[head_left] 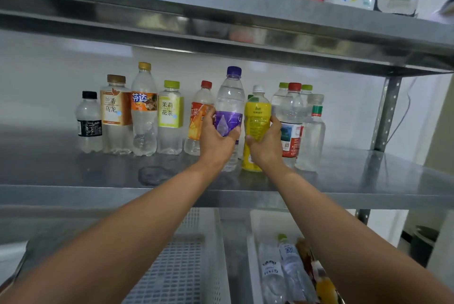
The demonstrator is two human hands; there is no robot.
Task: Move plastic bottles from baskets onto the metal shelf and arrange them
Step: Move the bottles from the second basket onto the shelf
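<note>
Now our left hand [216, 137] grasps the purple-label bottle [229, 104] and our right hand [266, 142] grasps the yellow bottle [257, 117]. Both bottles are upright on the metal shelf [356, 176], just beside each other. Behind them stands a row of bottles [170, 117], and the white basket [254, 262] below holds more.

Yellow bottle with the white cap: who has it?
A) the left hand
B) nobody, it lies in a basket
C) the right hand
C: the right hand curls round the yellow bottle on the metal shelf; the left hand grips the purple-capped bottle.
</note>
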